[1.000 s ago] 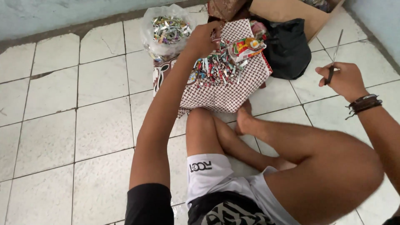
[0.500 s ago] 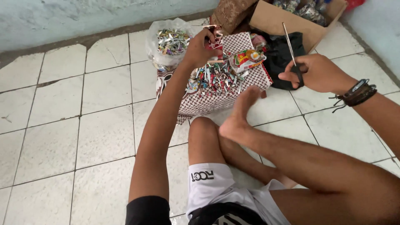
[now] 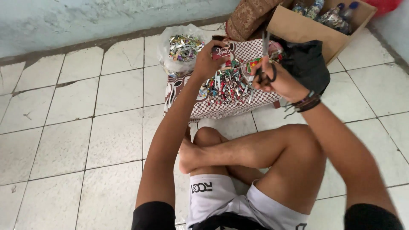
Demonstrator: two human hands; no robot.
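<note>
1. Plastic bag of shiny cut strips sits at 11 o'clock on the tiled floor.
2. Left hand is pinched around a dark red wrapper, held over the patterned cloth.
3. Right hand grips the scissors, blades up, just right of the wrapper at 12.
4. Risk, I'd say: blades so close to those fingers could nick them, or snippets miss the cloth.

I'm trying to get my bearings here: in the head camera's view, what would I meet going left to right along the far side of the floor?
Clear plastic bag of shiny strips → left hand holding a dark red wrapper → right hand with scissors → black bag → cardboard box.
</note>
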